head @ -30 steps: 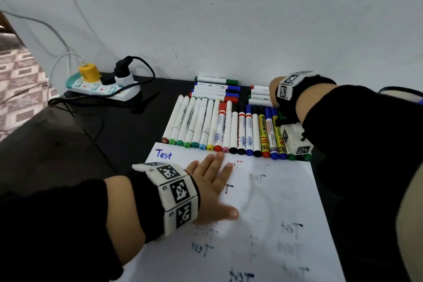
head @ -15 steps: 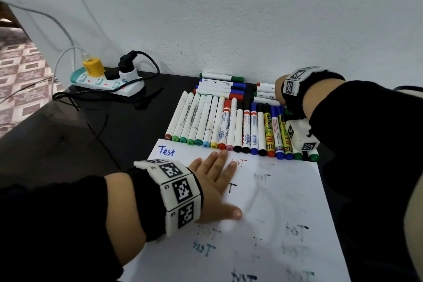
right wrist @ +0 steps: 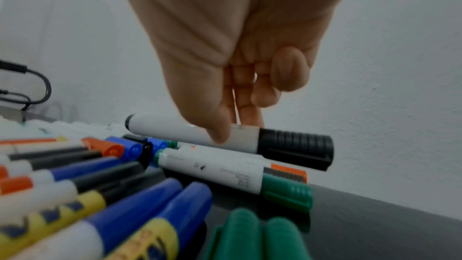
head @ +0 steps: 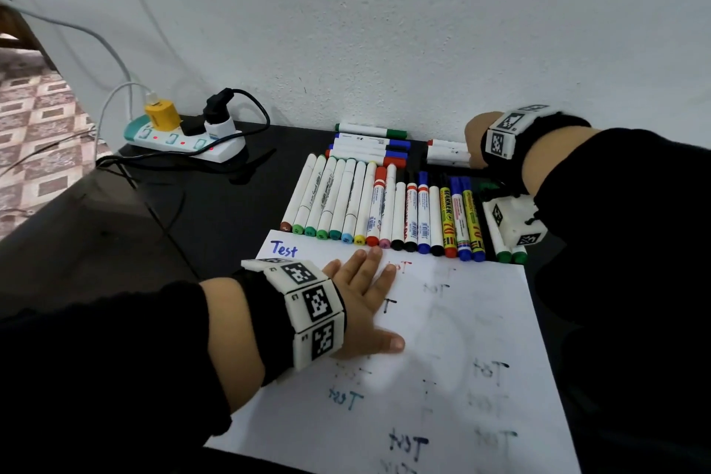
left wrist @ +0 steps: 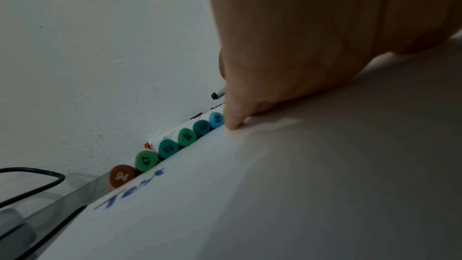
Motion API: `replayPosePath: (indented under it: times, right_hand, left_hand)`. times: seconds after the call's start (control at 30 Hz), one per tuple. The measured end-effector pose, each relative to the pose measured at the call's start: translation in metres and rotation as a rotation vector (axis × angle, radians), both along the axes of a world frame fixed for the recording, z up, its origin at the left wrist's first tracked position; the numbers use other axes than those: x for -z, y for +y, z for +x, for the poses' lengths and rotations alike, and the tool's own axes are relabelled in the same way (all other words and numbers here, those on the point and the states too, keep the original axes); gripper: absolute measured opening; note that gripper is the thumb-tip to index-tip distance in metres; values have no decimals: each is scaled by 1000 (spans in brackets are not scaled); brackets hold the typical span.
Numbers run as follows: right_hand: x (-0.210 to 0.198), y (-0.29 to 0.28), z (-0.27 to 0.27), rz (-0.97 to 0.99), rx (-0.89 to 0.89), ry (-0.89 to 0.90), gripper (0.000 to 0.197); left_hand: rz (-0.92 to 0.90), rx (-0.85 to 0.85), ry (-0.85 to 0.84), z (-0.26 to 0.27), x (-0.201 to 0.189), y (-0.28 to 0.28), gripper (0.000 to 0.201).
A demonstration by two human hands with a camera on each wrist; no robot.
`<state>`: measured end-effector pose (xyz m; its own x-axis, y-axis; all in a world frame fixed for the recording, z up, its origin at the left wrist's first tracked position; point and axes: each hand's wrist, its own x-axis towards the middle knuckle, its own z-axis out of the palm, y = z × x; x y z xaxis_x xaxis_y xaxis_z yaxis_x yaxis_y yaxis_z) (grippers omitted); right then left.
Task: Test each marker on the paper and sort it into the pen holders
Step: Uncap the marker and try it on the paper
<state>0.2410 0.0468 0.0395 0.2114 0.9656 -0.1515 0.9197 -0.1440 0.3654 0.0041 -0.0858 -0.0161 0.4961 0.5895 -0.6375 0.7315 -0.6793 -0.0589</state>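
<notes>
A white sheet of paper [head: 442, 339] with "Test" scribbles lies on the black table. My left hand [head: 361, 304] rests flat on its top left part, fingers straight; in the left wrist view a fingertip [left wrist: 233, 124] presses the paper beside numbered marker caps [left wrist: 186, 136]. A long row of markers [head: 384, 204] lies just beyond the paper. My right hand [head: 475, 138] reaches to a small pile at the back right. There my right hand [right wrist: 235, 131] pinches a white marker with a black cap [right wrist: 295, 149] between thumb and fingers, above a green-capped marker [right wrist: 212, 167].
A second stack of white markers [head: 369, 146] lies against the wall behind the row. A power strip [head: 184, 138] with plugs and trailing cables sits at the back left. The table's left edge [head: 57, 204] drops to a tiled floor.
Neither hand has visibly shifted: the left stays flat on the paper and the right stays at the back right pile. Only my head view has moved slightly.
</notes>
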Motion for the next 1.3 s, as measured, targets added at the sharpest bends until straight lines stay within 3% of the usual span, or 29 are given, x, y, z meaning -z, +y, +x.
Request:
replayPosePath:
  times: [0.1, 0.2, 0.43, 0.57, 0.7, 0.83, 0.9, 1.03, 1.13, 1.3]
  right_hand:
    - [-11, -13, 6, 60, -19, 107, 18]
    - [-25, -32, 1, 66, -3, 206, 32]
    - [-36, -84, -22, 211, 23, 282, 33]
    - [-47, -119, -43, 261, 87, 428, 34]
    - [-59, -155, -69, 291, 235, 737, 24]
    - [-57, -183, -102, 319, 411, 1381, 25]
    - [-57, -194, -120, 307, 431, 1528, 27]
    - [-64, -216, -150, 332, 379, 1690, 25]
    - [-65, -225, -166, 393, 366, 1759, 30]
    - [-67, -228, -194, 606, 364, 1600, 37]
  left_hand:
    - [12, 0, -3, 0, -4, -4, 88]
    - [24, -8, -12, 0, -5, -6, 87]
    - [36, -32, -67, 3, -9, -18, 85]
    - [55, -50, -140, 1, -28, -27, 82]
    - [63, -112, -332, -11, -69, -42, 71]
    - [56, -291, -640, -28, -96, -52, 59]
    - [39, -363, -795, -38, -103, -57, 50]
    - [-238, -577, -1210, -57, -106, -72, 18]
    - [-236, -583, -1261, -71, -108, -77, 12]
    - [-60, -558, -1203, -89, -115, -80, 12]
